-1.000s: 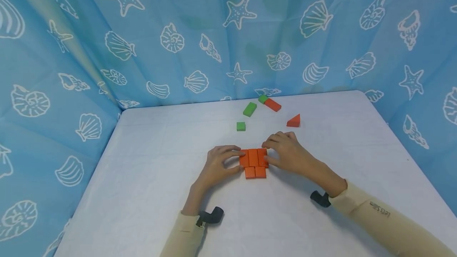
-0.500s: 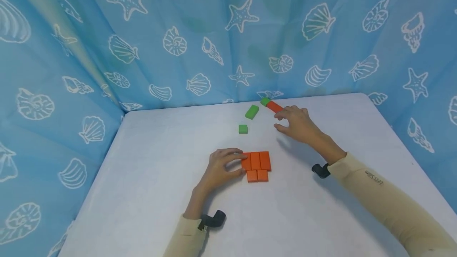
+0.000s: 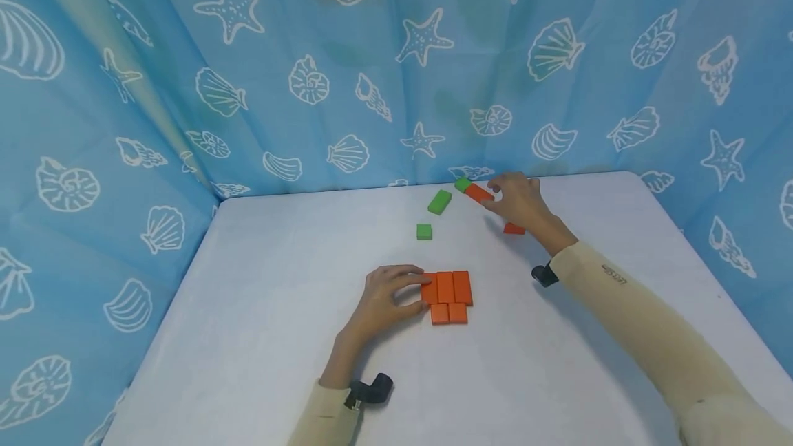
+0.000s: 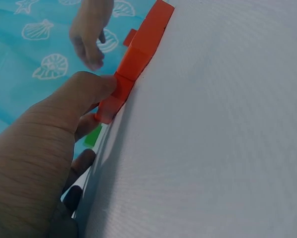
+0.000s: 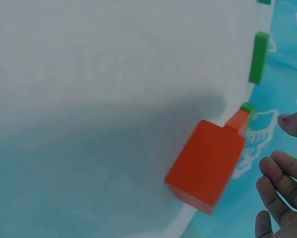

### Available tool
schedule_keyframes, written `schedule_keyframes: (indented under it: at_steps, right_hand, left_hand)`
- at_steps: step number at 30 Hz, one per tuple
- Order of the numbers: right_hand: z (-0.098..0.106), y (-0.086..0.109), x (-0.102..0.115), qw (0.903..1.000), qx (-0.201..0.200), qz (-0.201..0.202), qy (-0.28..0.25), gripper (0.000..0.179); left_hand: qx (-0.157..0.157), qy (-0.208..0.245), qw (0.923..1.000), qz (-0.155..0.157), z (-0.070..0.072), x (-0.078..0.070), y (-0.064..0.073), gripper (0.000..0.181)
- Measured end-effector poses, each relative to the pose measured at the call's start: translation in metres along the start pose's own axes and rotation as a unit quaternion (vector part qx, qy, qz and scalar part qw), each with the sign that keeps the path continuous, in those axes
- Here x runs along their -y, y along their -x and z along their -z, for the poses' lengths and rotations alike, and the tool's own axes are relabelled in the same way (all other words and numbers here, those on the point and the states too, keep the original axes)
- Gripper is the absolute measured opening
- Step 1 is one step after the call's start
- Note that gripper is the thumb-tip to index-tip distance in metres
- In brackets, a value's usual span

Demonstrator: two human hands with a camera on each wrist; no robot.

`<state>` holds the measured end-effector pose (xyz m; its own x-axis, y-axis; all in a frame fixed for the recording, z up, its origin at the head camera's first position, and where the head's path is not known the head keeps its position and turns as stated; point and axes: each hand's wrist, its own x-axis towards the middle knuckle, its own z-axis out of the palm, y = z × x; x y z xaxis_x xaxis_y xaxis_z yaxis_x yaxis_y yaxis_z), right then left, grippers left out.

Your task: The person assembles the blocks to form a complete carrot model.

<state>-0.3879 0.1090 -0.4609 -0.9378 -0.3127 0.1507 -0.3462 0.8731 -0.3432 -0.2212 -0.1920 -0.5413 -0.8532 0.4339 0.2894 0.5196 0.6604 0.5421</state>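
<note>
Five-piece wording aside, several orange-red wooden blocks lie flat together mid-table: three side by side, with two shorter blocks (image 3: 449, 314) against their front ends. My left hand (image 3: 385, 301) pinches the leftmost orange-red block (image 3: 430, 290) between thumb and index finger. The left wrist view shows the thumb (image 4: 101, 87) at its near end. My right hand (image 3: 517, 199) reaches over the far side, thumb and fingers spread beside a red rectangular block (image 3: 477, 193). In the right wrist view its fingers (image 5: 282, 188) are apart with nothing between them. A red triangular block (image 3: 514, 228) lies partly hidden under that wrist.
A small green block (image 3: 462, 185) touches the red block's far end. A green rectangular block (image 3: 440, 202) and a green square block (image 3: 424, 232) lie to its left. A blue shell-patterned curtain (image 3: 347, 102) hangs behind the white table (image 3: 279, 281).
My right hand has left the right side of the orange-red group and moved to the far red block. My left hand stays at the leftmost block. The head view has shifted slightly.
</note>
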Motion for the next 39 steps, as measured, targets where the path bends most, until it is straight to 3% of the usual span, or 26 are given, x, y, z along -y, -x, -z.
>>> schedule_keyframes:
  at_steps: [8, 14, 23, 29, 39]
  right_hand:
    - [-0.018, -0.017, -0.007, 0.9978, 0.039, -0.054, 0.0, 0.048]
    - [-0.025, -0.019, -0.013, 0.997, 0.038, -0.067, 0.006, 0.042]
    - [-0.022, -0.019, -0.014, 0.9949, 0.038, -0.083, -0.044, 0.035]
    - [-0.01, -0.009, -0.016, 0.9972, 0.023, -0.055, -0.045, 0.037]
    - [0.012, 0.024, -0.006, 0.9989, -0.003, -0.008, -0.046, 0.035]
  left_hand:
    - [0.003, 0.001, 1.0, 0.003, 0.002, -0.001, 0.0, 0.04]
    - [0.001, 0.005, 1.0, 0.0, 0.002, -0.003, 0.0, 0.041]
    - [0.0, -0.001, 1.0, -0.002, 0.004, -0.003, 0.0, 0.04]
    - [0.012, -0.013, 0.9997, 0.015, 0.006, -0.005, 0.0, 0.041]
    - [0.006, -0.004, 0.9999, 0.011, 0.003, -0.005, -0.001, 0.041]
